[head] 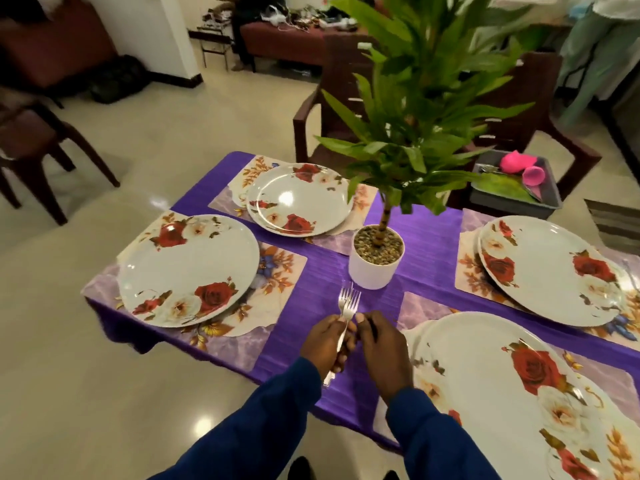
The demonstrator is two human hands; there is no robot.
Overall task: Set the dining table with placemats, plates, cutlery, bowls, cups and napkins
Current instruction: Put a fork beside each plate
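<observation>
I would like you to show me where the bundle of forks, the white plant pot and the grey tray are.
forks (349, 301): head view, on the tines above the left hand.
white plant pot (370, 273): head view, on its front wall.
grey tray (512, 205): head view, on its near outer wall.

Four plates, each on its own placemat, sit on the worktop (322, 271): two left (188, 270) (299, 199), two right (550, 268) (502, 386), potted plant (375, 258) between them, forks (348, 301) held before it, tray (512, 188) on a chair behind.
</observation>
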